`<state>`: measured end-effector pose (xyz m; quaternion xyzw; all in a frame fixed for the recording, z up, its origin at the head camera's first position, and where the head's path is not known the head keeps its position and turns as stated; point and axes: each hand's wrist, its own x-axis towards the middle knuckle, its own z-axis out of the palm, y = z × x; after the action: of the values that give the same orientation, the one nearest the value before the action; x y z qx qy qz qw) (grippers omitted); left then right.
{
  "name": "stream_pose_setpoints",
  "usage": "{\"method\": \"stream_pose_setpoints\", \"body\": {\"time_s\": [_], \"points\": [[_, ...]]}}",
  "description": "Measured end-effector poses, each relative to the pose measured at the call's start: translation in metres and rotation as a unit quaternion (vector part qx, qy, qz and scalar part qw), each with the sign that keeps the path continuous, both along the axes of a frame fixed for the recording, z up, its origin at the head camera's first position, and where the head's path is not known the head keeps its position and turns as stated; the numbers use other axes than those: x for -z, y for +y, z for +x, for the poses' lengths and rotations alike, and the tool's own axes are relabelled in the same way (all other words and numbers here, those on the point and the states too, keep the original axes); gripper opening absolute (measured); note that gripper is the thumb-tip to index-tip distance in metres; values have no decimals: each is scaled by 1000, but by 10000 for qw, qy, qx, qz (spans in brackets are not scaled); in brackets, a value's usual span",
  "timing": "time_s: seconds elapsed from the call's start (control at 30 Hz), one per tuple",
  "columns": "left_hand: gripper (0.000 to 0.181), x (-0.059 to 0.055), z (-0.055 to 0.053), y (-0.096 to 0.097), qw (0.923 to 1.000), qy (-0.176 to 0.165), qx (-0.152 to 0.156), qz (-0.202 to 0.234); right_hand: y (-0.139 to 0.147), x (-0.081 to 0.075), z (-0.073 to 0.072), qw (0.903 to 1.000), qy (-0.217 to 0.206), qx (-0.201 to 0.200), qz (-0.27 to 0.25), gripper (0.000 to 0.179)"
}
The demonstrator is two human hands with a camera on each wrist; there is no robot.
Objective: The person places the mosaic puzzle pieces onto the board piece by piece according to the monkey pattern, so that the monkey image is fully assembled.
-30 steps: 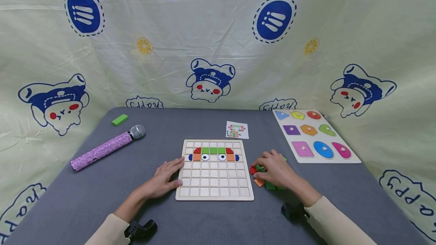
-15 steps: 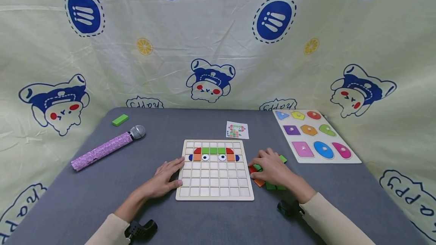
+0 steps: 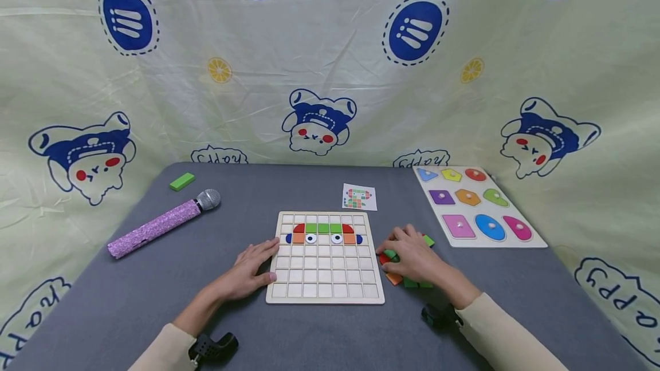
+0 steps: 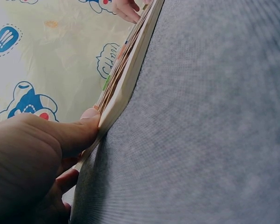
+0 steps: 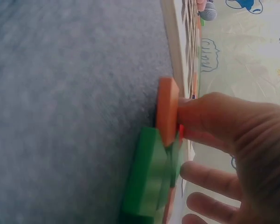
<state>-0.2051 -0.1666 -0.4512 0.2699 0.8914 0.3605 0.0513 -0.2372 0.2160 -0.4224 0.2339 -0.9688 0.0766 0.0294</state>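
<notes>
A pale wooden grid board [image 3: 325, 275] lies in the middle of the table in the head view. Red, green, orange and blue pieces and two eye pieces fill part of its upper rows. My left hand [image 3: 251, 268] rests along its left edge, fingers extended; the thumb [image 4: 89, 122] touches the rim in the left wrist view. Right of the board, my right hand [image 3: 415, 256] is over a small pile, thumb and forefinger pinching a red piece [image 3: 384, 259]. Beside them lie an orange block [image 5: 167, 109] and green blocks [image 5: 147, 172]. The hand hides part of the pile.
A picture card [image 3: 359, 197] lies behind the board. At the back right is a shape-knob puzzle [image 3: 454, 231]. A purple glittery microphone [image 3: 160, 225] and a lone green block [image 3: 181, 181] are on the left. A printed cloth [image 3: 330, 62] hangs behind the table.
My right hand has shifted slightly left, toward the board, its fingertips settling round the red piece, which has barely moved. My left hand and the board have stayed still.
</notes>
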Motion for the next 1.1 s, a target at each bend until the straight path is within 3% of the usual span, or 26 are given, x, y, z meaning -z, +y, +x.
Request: {"method": "stream_pose_setpoints", "body": {"time_s": [0.43, 0.6, 0.83, 1.1], "points": [[62, 1, 1, 0, 10000, 7, -25, -26, 13, 3, 3, 9994, 281, 33, -180, 26], [62, 1, 1, 0, 10000, 22, -45, -15, 15, 2, 5, 9995, 150, 114, -237, 17], [62, 0, 1, 0, 10000, 38, -38, -29, 17, 3, 5, 9989, 248, 384, -134, 23], [62, 1, 1, 0, 10000, 37, -28, 2, 9, 1, 7, 9988, 273, 400, -96, 23]]}}
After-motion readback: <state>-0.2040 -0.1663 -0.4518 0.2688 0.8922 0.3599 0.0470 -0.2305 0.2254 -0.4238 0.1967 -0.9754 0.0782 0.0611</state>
